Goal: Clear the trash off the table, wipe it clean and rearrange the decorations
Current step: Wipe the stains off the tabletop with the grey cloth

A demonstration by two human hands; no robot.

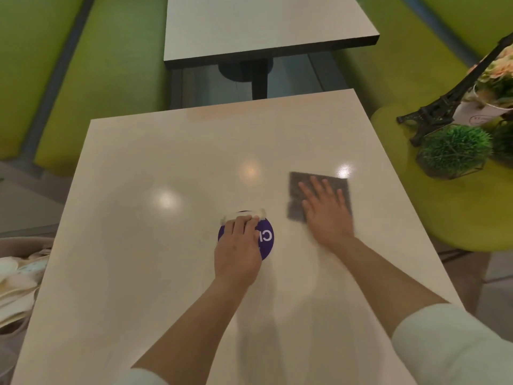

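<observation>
Green bench seats flank a pale, glossy counter (166, 162) in what looks like a café, with a second table (263, 29) beyond it at twelve o'clock. Ceiling lights glare off the counter's top.

At about two o'clock from the counter's middle lies a grey cloth (319, 195), with the right hand (327, 215) flat on it, fingers straight and spread, pressing rather than gripping. The cloth's edges run roughly square to the counter, and bare surface stretches from it toward nine and twelve o'clock, so the wiping probably has to sweep that way. The right hand is plainly the one doing that work.

The left hand (238, 251) sits near the middle, fingers curled over a white clip-like holder (244, 215) on a round purple sign (265, 240); it seems to grip it, perhaps to lift it clear of the cloth's path.

Off the counter at three o'clock, a green chair (444, 218) carries the decorations: a black tower model (444, 107), a green ball plant (455, 151) and a flower pot (494, 87). A bin of trash (16, 279) shows at eight o'clock.
</observation>
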